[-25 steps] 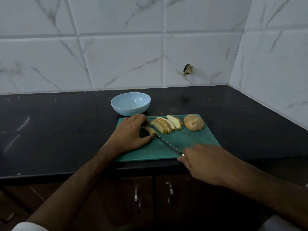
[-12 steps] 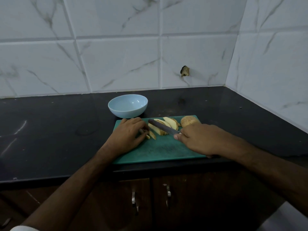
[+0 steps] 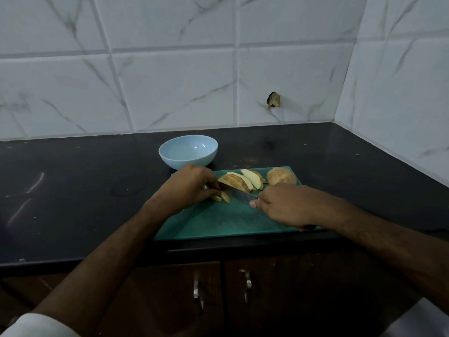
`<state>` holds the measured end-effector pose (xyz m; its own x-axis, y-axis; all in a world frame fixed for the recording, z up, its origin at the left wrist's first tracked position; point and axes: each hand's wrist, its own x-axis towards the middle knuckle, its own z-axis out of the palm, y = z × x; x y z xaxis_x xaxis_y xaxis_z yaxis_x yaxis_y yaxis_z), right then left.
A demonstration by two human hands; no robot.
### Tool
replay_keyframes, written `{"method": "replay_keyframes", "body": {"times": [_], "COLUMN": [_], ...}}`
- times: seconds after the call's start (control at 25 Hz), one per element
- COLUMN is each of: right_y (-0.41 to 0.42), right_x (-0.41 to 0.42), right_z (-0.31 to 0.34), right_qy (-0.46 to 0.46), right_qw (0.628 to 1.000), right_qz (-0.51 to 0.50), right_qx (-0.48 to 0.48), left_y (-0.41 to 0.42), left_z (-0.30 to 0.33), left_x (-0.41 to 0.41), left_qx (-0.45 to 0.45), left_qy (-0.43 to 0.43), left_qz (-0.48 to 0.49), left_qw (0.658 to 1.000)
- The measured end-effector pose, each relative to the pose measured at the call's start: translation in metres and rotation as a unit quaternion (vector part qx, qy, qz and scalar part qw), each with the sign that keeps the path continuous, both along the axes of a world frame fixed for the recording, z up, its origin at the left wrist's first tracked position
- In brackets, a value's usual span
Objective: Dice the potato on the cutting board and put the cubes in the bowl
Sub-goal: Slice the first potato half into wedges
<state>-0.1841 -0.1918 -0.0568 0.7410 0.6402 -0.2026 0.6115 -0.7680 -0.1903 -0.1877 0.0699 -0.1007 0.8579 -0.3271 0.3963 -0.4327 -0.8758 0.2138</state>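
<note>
Dark stone counter [image 3: 73, 190] under white marble-look tiles, with the green cutting board [image 3: 218, 222] sitting at its front edge, so I'll place everything off that board. Pale blue bowl [image 3: 188, 150] is just behind the board's far left corner and looks empty, no cubes in it yet.

What changed: a second ago the right hand [image 3: 289, 206] was down by the board's near edge with the knife [image 3: 239, 193] angled up toward the slices. Now it has come up to mid-board, fingers wrapped closed on the handle, blade laid across the piece the left hand [image 3: 192, 186] is pinning. Left fingers are curled shut on that small potato strip [image 3: 222, 197] near the board's left side, same job as before. I read that as going from lining up to actually cross-cutting, so dicing has only just started.

Stack of potato slices [image 3: 239, 182] along the far edge looks unmoved, and the uncut potato half [image 3: 281, 176] sits at the far right corner. Plenty left to chop.
</note>
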Motion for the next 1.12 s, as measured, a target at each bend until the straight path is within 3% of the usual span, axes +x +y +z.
{"method": "replay_keyframes", "body": {"times": [0.48,0.72,1.12], "right_y": [0.016,0.008,-0.041], "right_x": [-0.003,-0.018,-0.055], "right_z": [-0.015,-0.016,0.010], "right_qy": [-0.042,-0.115,-0.123], "right_qw": [0.999,0.990,0.979], "right_qz": [0.006,0.054,0.072], "right_qx": [-0.015,-0.061,-0.147], "left_y": [-0.003,-0.002,0.000], "left_z": [0.003,-0.001,-0.018], "left_x": [-0.004,-0.012,-0.017], "left_qx": [0.073,0.083,0.075], "left_qy": [-0.035,-0.066,-0.092], "left_qz": [-0.021,-0.012,0.014], "left_qw": [0.996,0.994,0.993]}}
